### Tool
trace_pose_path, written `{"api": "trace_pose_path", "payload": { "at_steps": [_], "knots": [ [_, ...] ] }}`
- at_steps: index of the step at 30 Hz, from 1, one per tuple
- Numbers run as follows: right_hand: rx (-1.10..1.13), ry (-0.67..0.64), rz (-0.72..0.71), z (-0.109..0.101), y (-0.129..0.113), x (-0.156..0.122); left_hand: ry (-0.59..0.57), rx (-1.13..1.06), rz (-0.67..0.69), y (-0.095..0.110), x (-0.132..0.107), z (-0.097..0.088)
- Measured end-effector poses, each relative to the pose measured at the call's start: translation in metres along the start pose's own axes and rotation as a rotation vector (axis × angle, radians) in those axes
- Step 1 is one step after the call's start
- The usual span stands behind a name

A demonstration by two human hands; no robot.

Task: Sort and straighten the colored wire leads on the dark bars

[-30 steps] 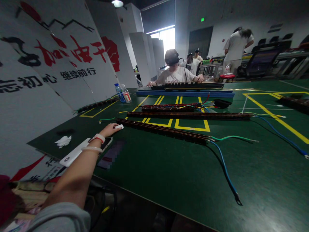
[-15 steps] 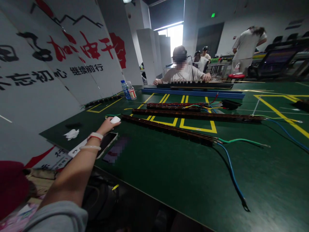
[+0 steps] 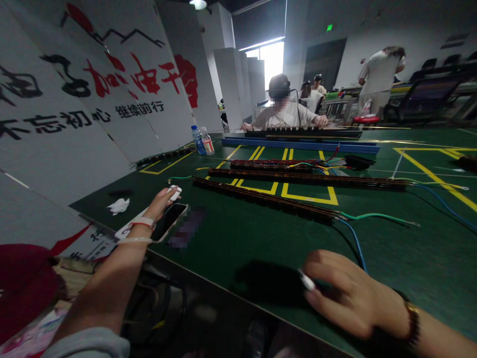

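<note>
My left hand [image 3: 161, 204] reaches over the table's left side, its fingers closed around a small white rounded case [image 3: 174, 193]. Below that hand lies a phone [image 3: 170, 222] with a dark screen. My right hand [image 3: 341, 291] hovers above the front edge area, thumb and index finger pinched together. A small white piece [image 3: 307, 280] shows at those fingertips; its kind is unclear. Just beyond the right hand runs a blue wire [image 3: 356, 243]. It comes from the near dark bar [image 3: 264, 199], which also has a green wire [image 3: 376, 217] ending in a metal lug.
More dark bars [image 3: 305, 178] with wires lie farther back on the green table [image 3: 238, 243]. A crumpled tissue [image 3: 118, 206] and two bottles [image 3: 203, 140] stand or lie to the left. Across the table sits a person [image 3: 283, 112] behind a blue rail [image 3: 298, 145].
My right hand has come into view from the right, over the near table area. My left hand, still holding the white case, appears slightly lower and its fingers show more.
</note>
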State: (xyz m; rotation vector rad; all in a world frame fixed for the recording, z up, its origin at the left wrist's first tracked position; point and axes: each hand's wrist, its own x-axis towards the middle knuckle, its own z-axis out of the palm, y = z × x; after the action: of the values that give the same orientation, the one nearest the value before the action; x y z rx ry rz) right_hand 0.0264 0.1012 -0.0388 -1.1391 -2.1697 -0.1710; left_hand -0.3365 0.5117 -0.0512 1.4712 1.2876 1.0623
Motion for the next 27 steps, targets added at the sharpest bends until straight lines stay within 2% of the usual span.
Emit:
{"api": "trace_pose_path", "payload": {
  "at_steps": [2, 3, 6, 8, 10, 13, 16, 21, 27],
  "knots": [
    [-0.007, -0.101, -0.131, 0.015, 0.013, 0.026, 0.013, 0.005, 0.005, -0.001, -0.005, -0.002],
    [0.006, -0.099, -0.132, 0.024, 0.018, 0.040, 0.003, -0.004, 0.005, -0.002, -0.007, -0.004],
    [0.229, -0.133, 0.027, 0.056, 0.028, 0.088, -0.060, -0.056, 0.019, -0.005, -0.009, -0.008],
    [0.375, -0.045, 0.166, 0.082, 0.033, 0.123, -0.077, -0.052, 0.051, -0.009, -0.008, -0.010],
    [0.467, 0.027, 0.272, 0.111, 0.040, 0.157, -0.046, 0.013, 0.101, -0.014, -0.007, -0.013],
    [0.564, 0.094, 0.371, 0.155, 0.050, 0.206, -0.009, 0.107, 0.190, -0.019, -0.007, -0.014],
    [0.616, 0.127, 0.439, 0.193, 0.055, 0.245, -0.047, 0.089, 0.252, -0.020, -0.015, -0.012],
    [0.660, 0.181, 0.554, 0.236, 0.050, 0.291, -0.104, 0.136, 0.281, -0.014, -0.028, -0.009],
    [0.646, 0.167, 0.574, 0.261, 0.043, 0.311, -0.091, 0.188, 0.283, -0.013, -0.030, -0.016]
  ]
}}
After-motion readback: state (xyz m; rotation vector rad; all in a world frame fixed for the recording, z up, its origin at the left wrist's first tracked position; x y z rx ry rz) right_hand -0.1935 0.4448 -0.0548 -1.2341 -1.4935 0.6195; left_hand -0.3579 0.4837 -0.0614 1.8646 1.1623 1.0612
